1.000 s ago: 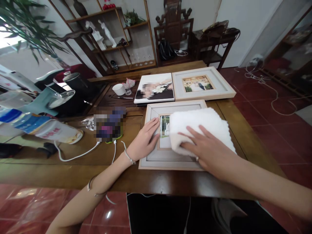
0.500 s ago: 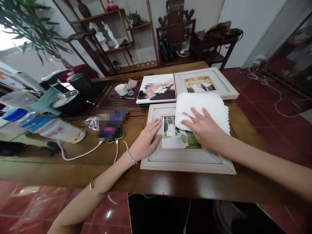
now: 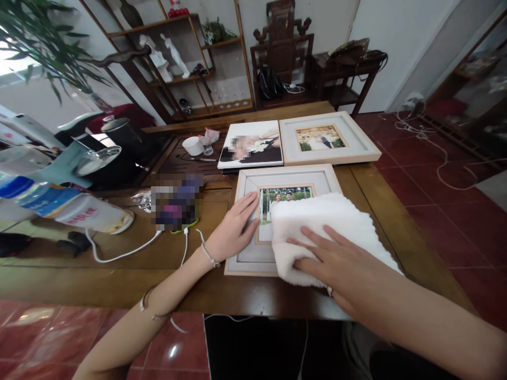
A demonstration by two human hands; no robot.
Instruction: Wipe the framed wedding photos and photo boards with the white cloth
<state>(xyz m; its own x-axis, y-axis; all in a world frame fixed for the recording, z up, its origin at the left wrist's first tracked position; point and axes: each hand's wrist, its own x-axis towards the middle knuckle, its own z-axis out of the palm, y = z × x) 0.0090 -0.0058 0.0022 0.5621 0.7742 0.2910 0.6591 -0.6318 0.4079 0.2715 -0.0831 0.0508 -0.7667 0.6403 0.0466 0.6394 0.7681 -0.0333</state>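
White and fluffy, the cloth (image 3: 352, 219) lies over the right part of a frame (image 3: 253, 264), spilling past its near edge. The right hand (image 3: 336, 264) rests on it, palm down and fingers spread — its grip loosely holds the cloth, one digit tucked into a fold. The left hand (image 3: 233, 227) lies flat along the frame's left side, its grip relaxed around nothing, fingertips beside the photo (image 3: 266, 221). Behind, on the same counter (image 3: 237, 295), a canvas (image 3: 265, 148) touches a second frame (image 3: 291, 153) — with a bottle (image 3: 87, 211) off to the left.
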